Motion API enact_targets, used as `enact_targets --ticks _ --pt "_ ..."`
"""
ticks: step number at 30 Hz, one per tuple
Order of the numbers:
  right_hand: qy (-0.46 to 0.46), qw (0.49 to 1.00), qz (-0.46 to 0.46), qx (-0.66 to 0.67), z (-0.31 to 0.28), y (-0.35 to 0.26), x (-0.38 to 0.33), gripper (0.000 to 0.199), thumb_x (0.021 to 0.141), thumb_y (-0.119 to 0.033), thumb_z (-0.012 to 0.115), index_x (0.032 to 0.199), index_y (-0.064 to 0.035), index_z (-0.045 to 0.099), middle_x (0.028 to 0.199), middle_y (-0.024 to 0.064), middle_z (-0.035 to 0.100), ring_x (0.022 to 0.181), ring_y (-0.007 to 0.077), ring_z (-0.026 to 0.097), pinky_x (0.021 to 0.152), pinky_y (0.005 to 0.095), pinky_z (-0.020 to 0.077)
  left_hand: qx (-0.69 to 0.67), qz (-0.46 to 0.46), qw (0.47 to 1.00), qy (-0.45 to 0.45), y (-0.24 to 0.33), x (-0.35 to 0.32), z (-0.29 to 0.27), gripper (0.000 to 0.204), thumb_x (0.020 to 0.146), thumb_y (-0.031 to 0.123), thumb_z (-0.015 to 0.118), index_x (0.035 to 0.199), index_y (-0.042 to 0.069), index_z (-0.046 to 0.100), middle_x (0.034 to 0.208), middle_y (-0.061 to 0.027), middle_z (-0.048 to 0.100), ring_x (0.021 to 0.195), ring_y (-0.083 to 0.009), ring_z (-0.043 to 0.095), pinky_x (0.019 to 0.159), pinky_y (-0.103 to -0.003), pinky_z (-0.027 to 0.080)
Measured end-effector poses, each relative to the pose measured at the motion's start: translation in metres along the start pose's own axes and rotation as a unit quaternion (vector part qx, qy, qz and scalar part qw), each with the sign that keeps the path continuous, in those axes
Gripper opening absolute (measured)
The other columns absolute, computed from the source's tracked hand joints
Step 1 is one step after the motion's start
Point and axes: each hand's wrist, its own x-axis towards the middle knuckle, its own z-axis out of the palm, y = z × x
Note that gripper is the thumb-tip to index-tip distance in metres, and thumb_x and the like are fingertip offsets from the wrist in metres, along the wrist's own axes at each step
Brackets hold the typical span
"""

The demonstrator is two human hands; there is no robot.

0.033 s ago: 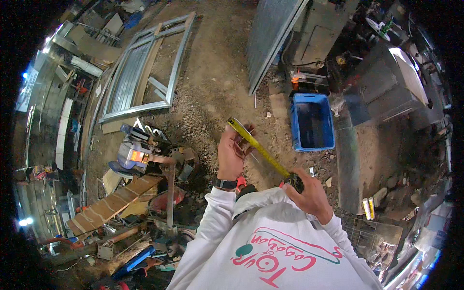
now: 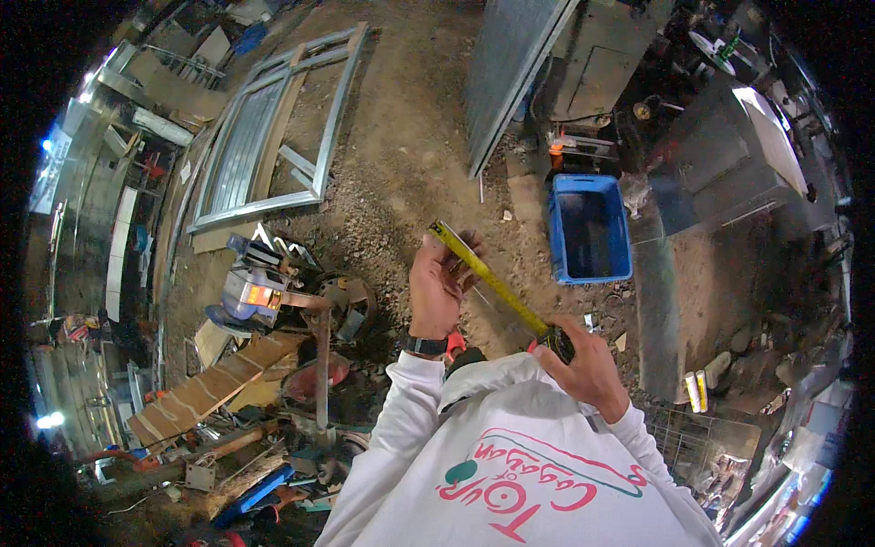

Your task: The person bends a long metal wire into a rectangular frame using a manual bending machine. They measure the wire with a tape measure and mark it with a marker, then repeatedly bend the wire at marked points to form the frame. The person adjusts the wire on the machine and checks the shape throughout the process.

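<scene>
A yellow tape measure (image 2: 497, 287) stretches between my two hands, its blade drawn out slantwise from upper left to lower right. My left hand (image 2: 436, 292), with a dark band at the wrist, is closed around the blade near its free end. The dark case at the other end sits in the grip of my right hand (image 2: 588, 369), fingers wrapped round it and the thumb along its side. Part of the case is hidden by that hand. Both forearms are in white sleeves.
A metal frame (image 2: 324, 169) lies on the ground at the far left. Left of me stands a grinder-like machine (image 2: 255, 290) beside a brown board (image 2: 214, 387) and scrap. A blue crate (image 2: 594, 275) is at the right, near an upright metal panel (image 2: 510, 73).
</scene>
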Motion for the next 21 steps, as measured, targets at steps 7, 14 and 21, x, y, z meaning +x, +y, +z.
enact_targets --ticks 7,14,21 --pt "0.022 1.000 0.010 0.012 -0.001 0.004 0.001 0.049 0.084 -0.038 0.069 0.120 -0.0067 0.057 0.092 0.0216 0.068 0.083 0.0415 0.067 0.073 0.0470 0.0529 -0.007 -0.005 1.000 -0.003 0.015 0.007 0.025 0.057 0.101 0.053 0.043 0.133 0.007 0.055 0.121 -0.0143 0.067 0.112 -0.0297 0.064 0.094 -0.043 0.052" --pt "0.061 0.998 -0.031 -0.004 0.005 0.029 0.001 0.053 0.084 -0.038 0.068 0.125 -0.0061 0.054 0.099 0.0225 0.068 0.087 0.0415 0.067 0.074 0.0476 0.0529 -0.005 -0.026 0.999 0.020 0.026 0.028 0.028 0.050 0.101 0.048 0.046 0.127 0.007 0.058 0.126 -0.0153 0.065 0.117 -0.0307 0.062 0.096 -0.044 0.051" --pt "0.070 0.997 -0.029 0.012 0.007 0.028 0.004 0.057 0.084 -0.039 0.068 0.126 -0.0035 0.054 0.101 0.0225 0.068 0.087 0.0422 0.067 0.075 0.0474 0.0533 -0.033 -0.072 0.997 0.007 0.035 0.029 0.034 0.045 0.099 0.042 0.050 0.125 0.006 0.059 0.131 -0.0162 0.062 0.122 -0.0313 0.059 0.101 -0.045 0.050"
